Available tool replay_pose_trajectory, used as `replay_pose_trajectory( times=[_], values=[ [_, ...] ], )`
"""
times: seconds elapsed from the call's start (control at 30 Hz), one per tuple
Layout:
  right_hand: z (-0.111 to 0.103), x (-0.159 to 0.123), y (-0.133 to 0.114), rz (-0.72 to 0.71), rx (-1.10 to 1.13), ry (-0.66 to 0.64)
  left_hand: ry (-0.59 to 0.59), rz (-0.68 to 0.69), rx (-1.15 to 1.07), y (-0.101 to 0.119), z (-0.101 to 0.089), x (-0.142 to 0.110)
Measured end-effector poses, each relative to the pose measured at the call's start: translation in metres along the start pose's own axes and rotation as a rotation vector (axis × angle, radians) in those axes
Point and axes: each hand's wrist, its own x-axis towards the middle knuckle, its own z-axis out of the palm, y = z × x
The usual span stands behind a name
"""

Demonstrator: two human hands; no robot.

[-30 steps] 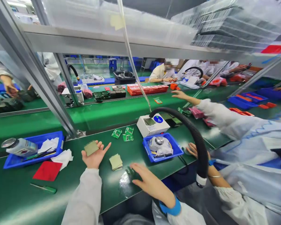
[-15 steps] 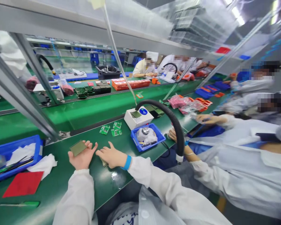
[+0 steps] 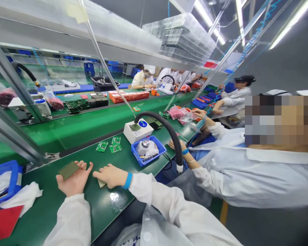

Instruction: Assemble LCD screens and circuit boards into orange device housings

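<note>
My left hand point(image 3: 73, 181) lies palm up on the green bench with a flat olive-grey panel point(image 3: 68, 169) resting on its fingers. Close to its right, my right hand point(image 3: 110, 175), with a blue wrist strap point(image 3: 127, 180), rests palm down on a small stack of the same panels point(image 3: 102, 183), fingers curled over it. Both sleeves are white.
Three small green circuit boards point(image 3: 109, 146) lie beyond my hands. A blue tray point(image 3: 148, 150), a white box point(image 3: 138, 130) and a black hose point(image 3: 169, 133) stand to the right. A co-worker in white sits at my right. Another blue tray point(image 3: 3, 181), a white cloth point(image 3: 24, 194) and a red sheet point(image 3: 1, 222) are left.
My right hand has come up from the bench edge onto the stack of panels beside my left hand. The view has swung right and up, toward the co-workers.
</note>
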Motion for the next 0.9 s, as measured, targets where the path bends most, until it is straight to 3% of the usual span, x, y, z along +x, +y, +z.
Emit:
replay_pose_trajectory(
  times=[0.33,0.77,0.9],
  values=[
    [-0.001,0.003,0.005,-0.003,0.037,0.018,0.055,0.02,-0.003,0.001,0.004,0.0],
    [-0.006,0.002,0.004,0.006,0.122,0.0,0.035,0.026,0.02,0.004,0.001,0.001],
    [-0.009,-0.008,-0.003,0.059,0.159,0.064,0.029,0.014,0.01,0.005,-0.001,0.003]
  ],
)
